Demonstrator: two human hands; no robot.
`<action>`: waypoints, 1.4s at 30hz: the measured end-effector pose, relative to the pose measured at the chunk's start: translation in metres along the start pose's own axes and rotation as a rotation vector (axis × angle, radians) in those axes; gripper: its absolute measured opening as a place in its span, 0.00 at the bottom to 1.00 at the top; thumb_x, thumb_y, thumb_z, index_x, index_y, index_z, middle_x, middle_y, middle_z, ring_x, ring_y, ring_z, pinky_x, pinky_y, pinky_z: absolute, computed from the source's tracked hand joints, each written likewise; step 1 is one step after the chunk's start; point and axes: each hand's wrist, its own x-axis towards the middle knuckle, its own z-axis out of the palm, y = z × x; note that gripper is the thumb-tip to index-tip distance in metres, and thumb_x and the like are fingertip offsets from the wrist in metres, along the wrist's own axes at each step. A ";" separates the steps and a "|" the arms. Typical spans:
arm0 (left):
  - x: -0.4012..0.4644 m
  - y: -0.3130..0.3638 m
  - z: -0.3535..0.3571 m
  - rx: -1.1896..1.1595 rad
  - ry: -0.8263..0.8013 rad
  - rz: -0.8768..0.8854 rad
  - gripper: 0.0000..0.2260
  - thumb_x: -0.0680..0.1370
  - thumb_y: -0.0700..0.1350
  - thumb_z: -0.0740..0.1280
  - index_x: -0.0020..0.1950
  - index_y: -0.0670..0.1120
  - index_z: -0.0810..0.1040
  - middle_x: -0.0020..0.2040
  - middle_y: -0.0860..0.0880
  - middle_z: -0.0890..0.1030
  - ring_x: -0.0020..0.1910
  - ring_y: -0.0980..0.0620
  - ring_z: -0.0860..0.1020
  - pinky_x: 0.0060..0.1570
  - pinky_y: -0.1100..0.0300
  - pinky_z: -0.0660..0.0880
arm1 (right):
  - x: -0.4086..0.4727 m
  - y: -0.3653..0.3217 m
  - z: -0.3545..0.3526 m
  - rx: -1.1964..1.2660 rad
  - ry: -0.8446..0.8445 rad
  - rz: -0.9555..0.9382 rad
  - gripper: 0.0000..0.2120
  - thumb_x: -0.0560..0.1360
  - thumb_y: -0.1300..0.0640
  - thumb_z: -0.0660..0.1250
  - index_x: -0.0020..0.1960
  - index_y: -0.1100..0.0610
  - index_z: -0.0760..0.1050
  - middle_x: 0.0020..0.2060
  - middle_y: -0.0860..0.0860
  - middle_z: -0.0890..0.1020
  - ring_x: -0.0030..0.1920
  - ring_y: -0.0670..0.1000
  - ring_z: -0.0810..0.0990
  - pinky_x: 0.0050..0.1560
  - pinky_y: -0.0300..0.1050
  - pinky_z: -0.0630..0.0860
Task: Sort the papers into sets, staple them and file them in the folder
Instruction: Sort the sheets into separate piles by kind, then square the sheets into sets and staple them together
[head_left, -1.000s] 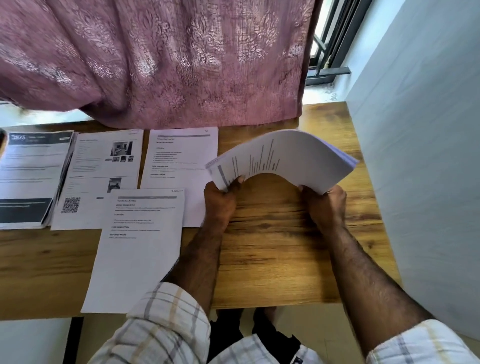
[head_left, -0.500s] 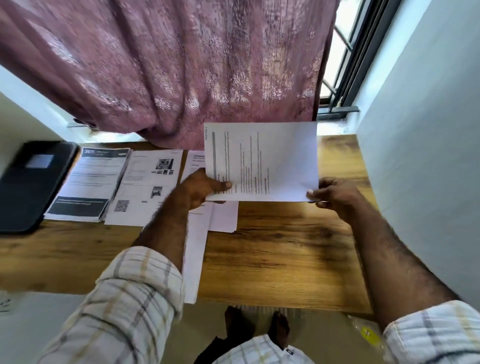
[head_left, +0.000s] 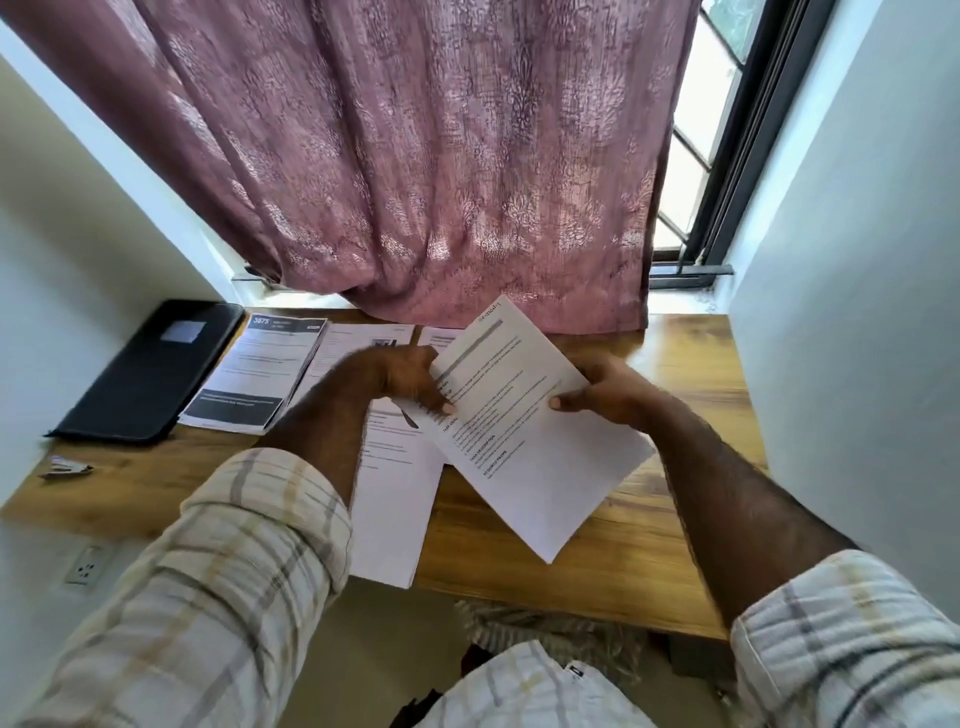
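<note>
Both my hands hold a stack of printed white papers (head_left: 540, 457) tilted above the wooden table (head_left: 649, 545). My left hand (head_left: 405, 382) pinches its left edge, thumb on top. My right hand (head_left: 605, 397) grips the right edge with the thumb over the top sheet. Sorted papers lie on the table: a dark-headed set (head_left: 254, 374) at the left, a sheet with photos (head_left: 358, 343) beside it, and a text sheet (head_left: 395, 499) reaching past the front edge. A black folder (head_left: 150, 371) lies shut at the far left. A small stapler (head_left: 65, 467) sits near the left front corner.
A mauve curtain (head_left: 415, 156) hangs over the table's back edge. White walls close in on the left and the right (head_left: 857, 312), with a window frame (head_left: 727, 208) at the back right. A wall socket (head_left: 85, 566) sits below the table at the left.
The stack has turned from landscape to a tilted portrait position and come down nearer the table. The view has widened, so the folder and stapler now show at the left.
</note>
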 end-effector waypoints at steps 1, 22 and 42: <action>-0.005 0.002 -0.001 0.000 0.005 0.009 0.30 0.67 0.49 0.85 0.65 0.46 0.79 0.60 0.47 0.85 0.54 0.47 0.85 0.55 0.48 0.84 | -0.003 0.002 0.002 0.022 0.004 -0.004 0.16 0.73 0.54 0.78 0.60 0.47 0.85 0.52 0.47 0.88 0.49 0.52 0.89 0.57 0.60 0.84; -0.021 -0.004 0.003 -0.890 0.304 0.370 0.13 0.75 0.36 0.74 0.59 0.41 0.85 0.51 0.41 0.88 0.45 0.48 0.87 0.44 0.59 0.85 | -0.044 0.051 0.017 0.804 -0.088 0.236 0.19 0.76 0.68 0.73 0.67 0.64 0.78 0.61 0.64 0.84 0.60 0.68 0.84 0.61 0.64 0.81; 0.004 -0.014 0.121 -1.292 0.205 0.241 0.21 0.78 0.43 0.75 0.71 0.42 0.78 0.65 0.39 0.84 0.61 0.38 0.84 0.61 0.42 0.81 | -0.013 0.044 0.065 0.897 0.211 0.194 0.17 0.74 0.69 0.75 0.62 0.64 0.81 0.57 0.61 0.87 0.58 0.65 0.85 0.59 0.59 0.83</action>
